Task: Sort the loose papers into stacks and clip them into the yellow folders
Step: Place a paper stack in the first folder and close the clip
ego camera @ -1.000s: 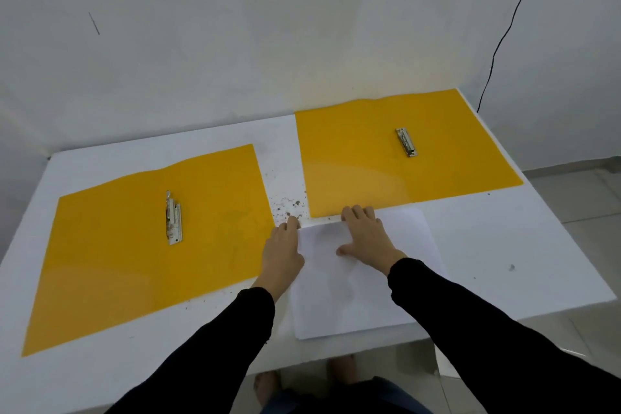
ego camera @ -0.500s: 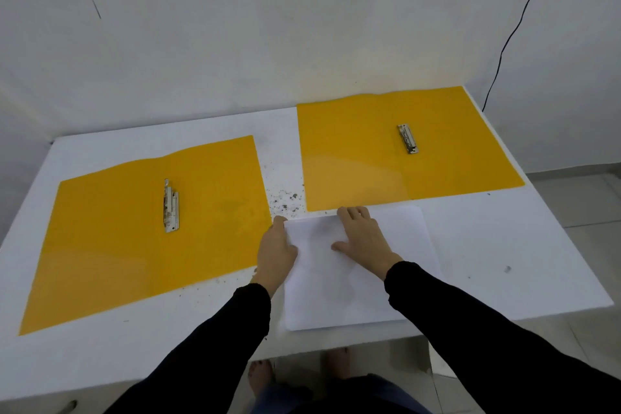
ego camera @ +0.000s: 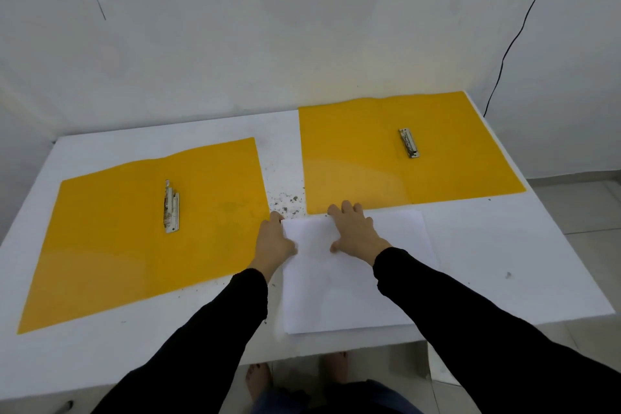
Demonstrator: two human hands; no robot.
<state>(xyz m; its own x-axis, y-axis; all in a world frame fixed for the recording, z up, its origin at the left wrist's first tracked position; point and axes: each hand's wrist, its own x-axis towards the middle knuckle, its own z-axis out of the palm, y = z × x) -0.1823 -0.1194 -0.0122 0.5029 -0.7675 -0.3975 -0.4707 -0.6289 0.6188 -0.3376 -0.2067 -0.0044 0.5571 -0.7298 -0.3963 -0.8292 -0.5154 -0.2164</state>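
Observation:
Two yellow folders lie open on the white table, the left folder (ego camera: 111,245) with its metal clip (ego camera: 172,207) and the right folder (ego camera: 356,158) with its clip (ego camera: 409,143). A stack of white papers (ego camera: 353,292) lies near the front edge, just below the right folder. My left hand (ego camera: 274,242) grips the stack's far left corner, thumb on top. My right hand (ego camera: 353,228) lies flat on the stack's far edge with its fingers spread, the fingertips touching the right folder's near edge.
Dark specks of debris (ego camera: 285,203) are scattered on the table (ego camera: 504,255) between the folders. A black cable (ego camera: 514,33) runs down the wall at the right. The table's front edge is close to the papers, with bare feet below it.
The paper stack has shifted a little to the left. My left hand has gone from resting beside the corner to closing on the stack's left edge. My right hand stays flat on top.

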